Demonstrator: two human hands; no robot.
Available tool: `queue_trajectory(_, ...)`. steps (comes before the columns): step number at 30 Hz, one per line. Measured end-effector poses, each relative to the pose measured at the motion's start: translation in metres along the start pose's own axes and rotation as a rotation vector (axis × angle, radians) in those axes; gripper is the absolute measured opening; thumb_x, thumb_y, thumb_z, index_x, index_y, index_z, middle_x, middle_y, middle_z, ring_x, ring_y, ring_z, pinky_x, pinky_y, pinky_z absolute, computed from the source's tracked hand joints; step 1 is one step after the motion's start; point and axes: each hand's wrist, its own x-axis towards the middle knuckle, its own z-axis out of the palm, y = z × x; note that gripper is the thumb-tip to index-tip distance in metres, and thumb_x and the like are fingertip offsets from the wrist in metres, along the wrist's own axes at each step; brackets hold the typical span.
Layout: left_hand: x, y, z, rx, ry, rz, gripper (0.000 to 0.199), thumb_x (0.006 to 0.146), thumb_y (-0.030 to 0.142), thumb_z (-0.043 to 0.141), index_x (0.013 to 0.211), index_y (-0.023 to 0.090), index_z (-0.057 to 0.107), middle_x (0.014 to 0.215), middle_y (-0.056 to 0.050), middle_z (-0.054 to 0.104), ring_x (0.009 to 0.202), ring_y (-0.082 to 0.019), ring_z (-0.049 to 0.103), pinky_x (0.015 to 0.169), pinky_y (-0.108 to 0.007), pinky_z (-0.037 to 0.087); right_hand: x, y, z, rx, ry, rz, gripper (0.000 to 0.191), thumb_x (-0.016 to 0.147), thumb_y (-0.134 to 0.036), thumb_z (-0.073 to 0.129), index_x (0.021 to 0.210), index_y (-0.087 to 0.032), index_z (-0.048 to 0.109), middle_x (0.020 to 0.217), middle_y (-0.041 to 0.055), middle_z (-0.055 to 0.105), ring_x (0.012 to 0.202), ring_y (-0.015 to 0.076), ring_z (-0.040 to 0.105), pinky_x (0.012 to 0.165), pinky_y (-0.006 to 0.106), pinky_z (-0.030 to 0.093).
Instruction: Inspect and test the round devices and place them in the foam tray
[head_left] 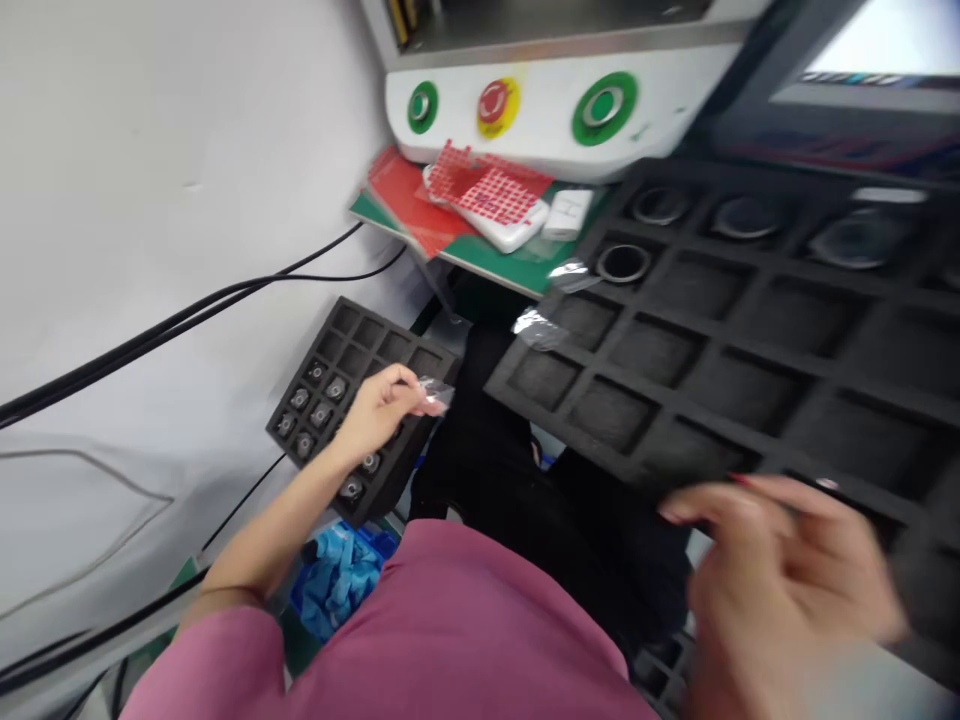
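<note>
My left hand (382, 408) pinches a small piece of clear film (436, 392) above a black foam tray (339, 330) that holds several small round parts. My right hand (787, 570), blurred, is over the near edge of a larger foam tray (637, 385). Its thumb and forefinger are apart, and nothing shows between them. Round dark parts, one of them a black ring (624, 263), sit in the far pockets of the large tray. Two pieces of clear film (538, 328) lie at that tray's left edge.
A machine panel (540, 110) with two green buttons and a red one stands at the back. Red sheets (412, 200) and a white device (510, 230) lie on a green surface. Black cables (225, 290) cross the left side. A blue bin (307, 590) holds blue items below.
</note>
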Motion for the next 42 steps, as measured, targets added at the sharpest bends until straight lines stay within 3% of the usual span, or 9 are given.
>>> queue_trajectory(3,0.003,0.04,0.06,-0.238,-0.117,0.105,0.025,0.093,0.042,0.059,0.086,0.022,0.045,0.078,-0.007,0.08,0.069,-0.02,0.077,0.07,-0.03,0.061,-0.001,-0.001,0.017,0.112,-0.09,-0.109,0.042,0.074,-0.037,0.086,0.103,-0.027,0.058,0.086,0.0045,0.07,0.076,0.023,0.071,0.07,0.039,0.06)
queue_trajectory(6,0.001,0.071,0.106,-0.25,-0.23,0.25,0.021,0.095,0.037,0.061,0.086,0.022,0.049,0.071,-0.003,0.078,0.064,-0.018,0.076,0.064,-0.026,0.059,0.002,-0.003,0.025,0.236,-0.103,-0.116,0.054,0.073,-0.022,0.086,0.114,-0.029,0.052,0.112,0.0025,0.065,0.091,0.0176,0.072,0.082,0.033,0.061)
queue_trajectory(10,0.004,0.097,0.142,-0.246,-0.335,0.389,0.02,0.096,0.036,0.062,0.084,0.023,0.051,0.067,0.0,0.076,0.062,-0.018,0.076,0.062,-0.026,0.059,0.014,-0.009,0.004,0.446,-0.115,-0.081,0.043,0.082,-0.011,0.076,0.112,-0.029,0.051,0.111,-0.0012,0.059,0.074,0.0078,0.066,0.068,0.024,0.06)
queue_trajectory(15,0.01,0.114,0.17,-0.382,-0.424,0.374,0.026,0.096,0.041,0.065,0.085,0.023,0.05,0.068,-0.001,0.078,0.058,-0.017,0.075,0.061,-0.027,0.062,0.017,-0.014,-0.037,0.492,-0.104,-0.103,0.042,0.079,-0.017,0.079,0.11,-0.028,0.053,0.106,-0.0001,0.063,0.075,0.0118,0.069,0.066,0.026,0.061)
queue_trajectory(21,0.005,0.115,0.179,-0.433,-0.457,0.323,0.022,0.096,0.034,0.064,0.085,0.023,0.048,0.073,-0.002,0.079,0.062,-0.016,0.075,0.064,-0.025,0.063,0.016,-0.017,-0.05,0.444,-0.024,-0.065,0.039,0.079,-0.011,0.077,0.105,-0.027,0.054,0.1,-0.0019,0.066,0.07,0.0095,0.067,0.07,0.025,0.06)
queue_trajectory(27,0.013,0.111,0.172,-0.402,-0.361,0.332,0.036,0.074,0.026,0.083,0.107,0.022,0.068,0.1,-0.006,0.08,0.087,-0.018,0.077,0.072,-0.024,0.063,0.015,-0.021,-0.044,0.4,-0.038,-0.081,0.041,0.077,-0.008,0.076,0.107,-0.028,0.056,0.1,-0.0023,0.066,0.068,0.0095,0.065,0.069,0.026,0.059)
queue_trajectory(32,0.016,0.113,0.172,-0.387,-0.326,0.275,0.009,0.079,0.028,0.08,0.075,0.021,0.076,0.067,-0.001,0.076,0.058,-0.014,0.072,0.058,-0.022,0.061,0.013,-0.023,-0.041,0.34,-0.033,-0.059,0.04,0.076,-0.011,0.077,0.106,-0.028,0.055,0.095,-0.0012,0.066,0.064,0.0098,0.061,0.064,0.026,0.057)
queue_trajectory(38,0.008,0.114,0.173,-0.411,-0.184,0.405,0.008,0.085,0.023,0.077,0.078,0.021,0.075,0.068,0.001,0.077,0.056,-0.011,0.071,0.056,-0.017,0.06,0.008,-0.022,-0.032,0.353,0.097,-0.136,0.044,0.077,-0.008,0.075,0.108,-0.03,0.053,0.098,-0.0017,0.063,0.064,0.0085,0.059,0.064,0.025,0.053)
queue_trajectory(42,0.006,0.113,0.176,-0.338,-0.053,0.552,0.008,0.088,0.025,0.075,0.081,0.02,0.075,0.07,0.0,0.076,0.059,-0.012,0.073,0.059,-0.018,0.062,0.009,-0.017,-0.025,0.323,0.136,-0.148,0.052,0.073,-0.015,0.081,0.111,-0.031,0.05,0.116,0.0019,0.06,0.092,0.0166,0.069,0.081,0.033,0.059)
